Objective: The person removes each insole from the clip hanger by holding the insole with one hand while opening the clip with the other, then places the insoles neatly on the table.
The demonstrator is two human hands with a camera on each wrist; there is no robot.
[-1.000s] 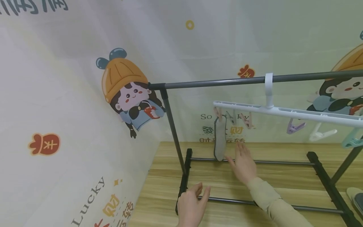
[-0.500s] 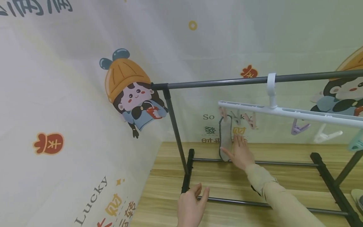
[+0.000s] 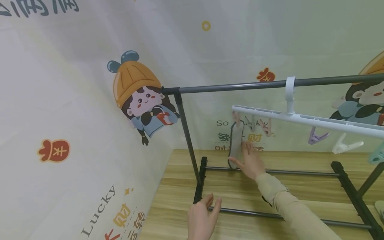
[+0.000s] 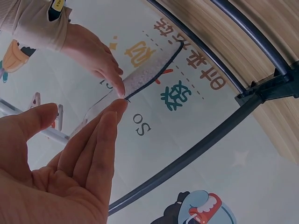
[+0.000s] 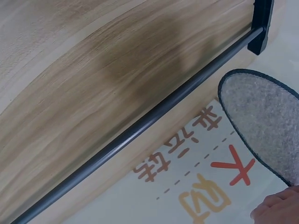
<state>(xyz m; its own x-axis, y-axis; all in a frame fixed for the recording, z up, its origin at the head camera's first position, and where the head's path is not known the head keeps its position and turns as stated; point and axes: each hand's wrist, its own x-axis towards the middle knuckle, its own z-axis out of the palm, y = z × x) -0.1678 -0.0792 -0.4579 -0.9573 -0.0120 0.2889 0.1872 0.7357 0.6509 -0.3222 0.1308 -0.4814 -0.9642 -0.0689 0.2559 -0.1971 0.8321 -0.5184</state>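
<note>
A grey insole with dark edging (image 3: 236,140) hangs lengthwise from a pink clip (image 3: 236,117) at the left end of a white clip hanger (image 3: 264,113). My right hand (image 3: 252,164) is at the insole's right side, its thumb lying across the lower front and its straight fingers along the edge. In the right wrist view, only fingers (image 5: 280,205) show by the insole's rim (image 5: 261,112). My left hand (image 3: 201,216) is held low near the rack's lower front bar, thumb and fingers apart; the left wrist view shows nothing in this hand (image 4: 70,172).
The hanger hooks onto the dark top rail (image 3: 228,87) of a floor rack. Several more clips hang from it, including a purple one (image 3: 318,136). Lower bars (image 3: 300,172) cross above the wood-look floor (image 3: 180,186). A printed curtain (image 3: 75,83) stands behind and left.
My right hand has moved up and left to the insole, its thumb coming across the front. The insole has swung slightly left. My left hand stays almost still.
</note>
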